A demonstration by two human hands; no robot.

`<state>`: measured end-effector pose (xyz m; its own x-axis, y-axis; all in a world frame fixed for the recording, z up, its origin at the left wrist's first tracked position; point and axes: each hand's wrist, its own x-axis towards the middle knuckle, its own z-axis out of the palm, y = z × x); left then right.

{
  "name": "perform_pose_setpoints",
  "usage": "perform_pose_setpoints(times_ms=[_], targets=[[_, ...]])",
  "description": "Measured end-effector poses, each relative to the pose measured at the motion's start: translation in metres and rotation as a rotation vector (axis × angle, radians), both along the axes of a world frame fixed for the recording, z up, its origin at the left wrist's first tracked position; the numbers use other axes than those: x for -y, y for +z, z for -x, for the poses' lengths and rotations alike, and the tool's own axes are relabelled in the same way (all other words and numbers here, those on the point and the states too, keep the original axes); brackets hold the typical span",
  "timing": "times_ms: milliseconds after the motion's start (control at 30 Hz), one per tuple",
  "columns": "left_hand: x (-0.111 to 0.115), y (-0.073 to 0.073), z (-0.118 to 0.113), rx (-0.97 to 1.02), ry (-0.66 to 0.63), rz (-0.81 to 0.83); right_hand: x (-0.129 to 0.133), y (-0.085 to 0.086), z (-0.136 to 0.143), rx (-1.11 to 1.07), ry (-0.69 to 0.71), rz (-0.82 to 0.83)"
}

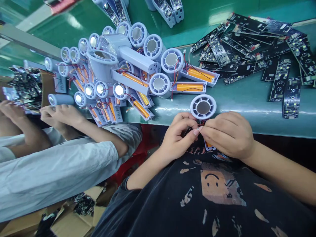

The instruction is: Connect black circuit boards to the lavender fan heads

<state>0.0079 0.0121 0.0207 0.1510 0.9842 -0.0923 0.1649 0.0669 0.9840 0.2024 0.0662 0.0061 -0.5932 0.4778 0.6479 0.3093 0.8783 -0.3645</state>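
Note:
At the front edge of the bench, a light-blue handheld fan housing lies with its round, grey-centred end towards the bench and its handle towards my body. Below my fingers shows a bit of its orange battery. My left hand is closed, thumb and index finger pinching at a small white wire connector. From the other side, my right hand pinches at the same spot, its fingers curled and partly covering the handle. Thin dark and red wires run beneath the fingertips; how they join is hidden.
Many similar fan housings with orange batteries and loose wires crowd the bench to the left. Black circuit boards are piled at right. A co-worker's hands and grey-clad arm are close on my left; open cardboard boxes stand below.

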Motion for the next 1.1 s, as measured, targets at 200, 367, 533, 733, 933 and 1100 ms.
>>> perform_pose_setpoints(times_ms=[200,367,533,733,933,1100], targets=[[-0.001,0.003,0.001,-0.103,0.034,-0.035,0.002,-0.002,0.003,-0.088,-0.030,0.272],[0.001,0.000,0.000,-0.044,0.034,-0.032,0.003,0.000,0.006,-0.172,-0.030,0.379],[0.002,-0.006,-0.003,0.237,0.119,0.070,0.003,0.004,0.008,-0.167,-0.100,0.398],[0.002,-0.007,-0.007,0.346,0.081,0.146,0.003,0.006,0.007,-0.063,-0.152,0.297],[0.004,-0.010,-0.008,0.221,0.120,0.064,0.001,0.010,0.005,0.037,-0.155,0.346],[0.004,-0.008,-0.009,0.119,0.123,0.004,0.001,0.011,0.005,0.032,-0.149,0.328]])
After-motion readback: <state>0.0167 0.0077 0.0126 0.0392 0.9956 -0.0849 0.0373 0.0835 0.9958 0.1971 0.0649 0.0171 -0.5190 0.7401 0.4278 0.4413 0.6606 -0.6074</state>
